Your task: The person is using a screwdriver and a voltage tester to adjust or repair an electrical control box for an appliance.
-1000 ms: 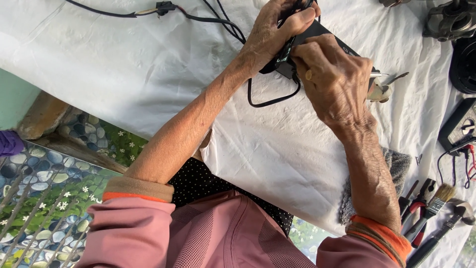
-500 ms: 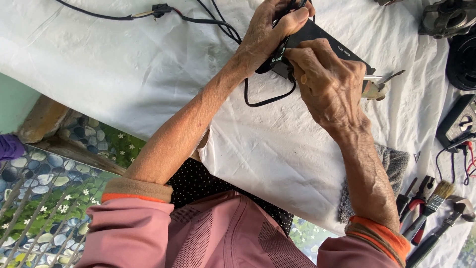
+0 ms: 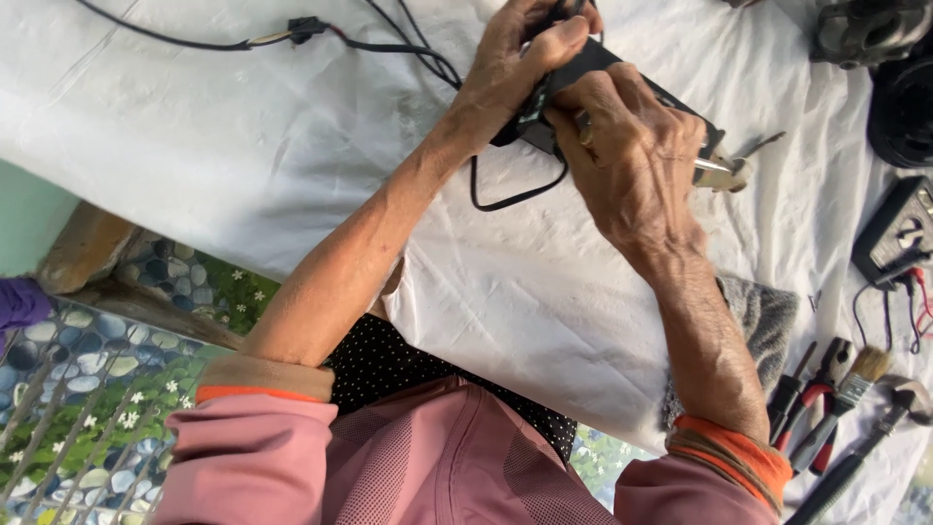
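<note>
Head view: both hands work at the far middle of the table (image 3: 194, 146), which is covered in white cloth. Left hand (image 3: 520, 58) has its grip closed around the far end of a black box-shaped device (image 3: 622, 83), thumb pressed along its edge. Right hand (image 3: 637, 156) grips the near side of the same device, fingers curled over it. A black cable (image 3: 505, 199) loops from beneath it. Pliers (image 3: 724, 173) lie just beside the right hand. Red-handled pliers (image 3: 821, 389) and a paintbrush (image 3: 855, 374) lie near right.
</note>
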